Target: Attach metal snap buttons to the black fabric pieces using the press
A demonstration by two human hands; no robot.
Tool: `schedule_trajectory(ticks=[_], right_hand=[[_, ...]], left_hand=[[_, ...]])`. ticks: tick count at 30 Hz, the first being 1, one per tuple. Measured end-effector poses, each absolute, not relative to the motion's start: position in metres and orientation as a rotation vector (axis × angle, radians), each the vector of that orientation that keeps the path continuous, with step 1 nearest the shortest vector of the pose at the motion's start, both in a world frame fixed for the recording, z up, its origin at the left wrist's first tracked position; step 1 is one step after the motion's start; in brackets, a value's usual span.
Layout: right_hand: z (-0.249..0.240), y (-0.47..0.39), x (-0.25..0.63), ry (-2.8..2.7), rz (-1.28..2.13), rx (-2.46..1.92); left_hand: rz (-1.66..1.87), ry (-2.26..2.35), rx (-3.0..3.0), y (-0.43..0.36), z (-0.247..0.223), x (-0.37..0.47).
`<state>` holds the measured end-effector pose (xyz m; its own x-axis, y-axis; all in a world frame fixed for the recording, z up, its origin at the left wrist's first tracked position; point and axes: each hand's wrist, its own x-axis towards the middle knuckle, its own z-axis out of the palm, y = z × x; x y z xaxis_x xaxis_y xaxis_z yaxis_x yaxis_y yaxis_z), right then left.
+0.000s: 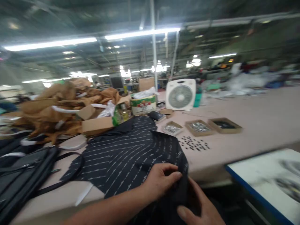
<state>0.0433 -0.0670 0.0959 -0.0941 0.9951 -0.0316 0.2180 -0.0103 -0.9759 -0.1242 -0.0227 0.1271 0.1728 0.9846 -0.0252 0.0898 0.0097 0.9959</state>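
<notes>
Your right hand (pixel 207 211) holds the dark striped cloth (pixel 126 156), thumb and fingers around it; your left hand (pixel 159 179) pinches its near edge. The cloth lies on the table (pixel 264 115), long axis running away leftward. Two trays, left (pixel 178 131) and middle (pixel 203 134), hold silver bits (pixel 198 126); the right tray (pixel 231 130), dark bits (pixel 223 124). Plastic (pixel 146 93) tops the green carton (pixel 143 107), its print too blurred to read.

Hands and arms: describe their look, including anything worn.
The left hand and right hand are ungloved, with no ring visible. The left forearm is bare: no sleeve, watch or bracelet shows. The right forearm is out of view.
</notes>
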Motion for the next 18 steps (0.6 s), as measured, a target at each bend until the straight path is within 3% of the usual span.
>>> schedule_trajectory(ticks=[6,12,18], right_hand=[[0.103,-0.069,0.106,-0.957,1.233,-1.245],[0.106,-0.085,0.161,-0.513,1.289,-1.131],[0.125,-0.077,0.184,-0.454,1.21,-1.14]], left_hand=[[0.757,0.849,1.473,-0.005,0.147,-0.075],[1.001,0.959,2.221,0.021,0.161,-0.06],[1.141,0.684,2.81,0.025,0.177,-0.038]])
